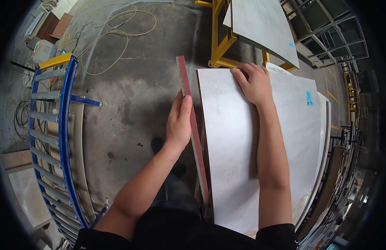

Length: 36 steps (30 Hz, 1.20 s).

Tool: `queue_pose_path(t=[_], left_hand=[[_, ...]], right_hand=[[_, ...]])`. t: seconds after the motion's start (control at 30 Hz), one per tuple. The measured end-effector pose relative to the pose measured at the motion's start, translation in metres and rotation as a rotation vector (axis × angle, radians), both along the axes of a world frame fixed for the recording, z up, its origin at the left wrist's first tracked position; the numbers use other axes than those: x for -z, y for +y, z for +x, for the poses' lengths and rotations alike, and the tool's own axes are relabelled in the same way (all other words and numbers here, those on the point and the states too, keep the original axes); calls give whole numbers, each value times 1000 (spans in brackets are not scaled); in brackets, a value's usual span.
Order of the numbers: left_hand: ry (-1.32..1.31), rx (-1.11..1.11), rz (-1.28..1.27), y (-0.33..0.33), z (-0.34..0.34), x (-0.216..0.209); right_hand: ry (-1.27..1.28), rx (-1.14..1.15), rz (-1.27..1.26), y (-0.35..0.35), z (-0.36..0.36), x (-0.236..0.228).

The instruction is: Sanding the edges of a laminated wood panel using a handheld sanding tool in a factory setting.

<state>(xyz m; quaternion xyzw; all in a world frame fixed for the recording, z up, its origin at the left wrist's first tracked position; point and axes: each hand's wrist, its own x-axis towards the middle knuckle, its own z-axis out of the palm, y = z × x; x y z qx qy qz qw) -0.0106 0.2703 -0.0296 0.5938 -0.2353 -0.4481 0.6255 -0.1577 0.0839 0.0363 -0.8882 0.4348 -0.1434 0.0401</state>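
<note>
Two bare hands are at work, both mine. My left hand (179,123) pinches a long, narrow strip (195,129) with a dark red face and a grey edge; the thumb lies along the red face and the fingers close from the opposite side. The strip stands in the middle of my view, just beside the left edge of a broad white panel (228,146), its near end close to that edge — whether the two touch there, I cannot tell. My right hand (255,83) rests at the far edge of the panel, thumb set apart, fingers held near one another and bent over the edge; the fingertips are hidden, so I cannot tell whether they grip. Right of my forearm, a small blue sticker (309,98) is fixed to a pale surface. Beyond the panel, another light sheet (261,29) lies on a yellow frame (225,46) and also carries a blue mark. To my left stands a roller conveyor (66,125) — blue side rails, grey rollers, a yellow bar across its far end. Ahead, a pale hose (118,31) lies in loops on the stained grey floor (118,96).
</note>
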Motion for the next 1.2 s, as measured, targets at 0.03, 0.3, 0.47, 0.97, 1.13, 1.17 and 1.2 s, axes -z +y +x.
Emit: queue_pose_path(t=[0.03, 0.3, 0.47, 0.97, 1.13, 1.17, 1.2], left_hand=[[57, 23, 31, 3, 3, 3], [76, 27, 89, 5, 8, 8], [158, 65, -22, -7, 2, 8], [137, 77, -28, -11, -9, -6], [101, 51, -22, -16, -7, -6], [99, 51, -19, -16, -7, -6], [83, 62, 21, -16, -6, -6]], right_hand=[[-74, -86, 114, 0, 7, 0], [-6, -373, 541, 1, 63, -17], [-102, -521, 522, -5, 57, -11], [-168, -470, 572, -5, 57, -7], [-162, -493, 567, -7, 60, -6], [-164, -493, 569, -7, 59, -6], [-155, -478, 600, -8, 59, -7]])
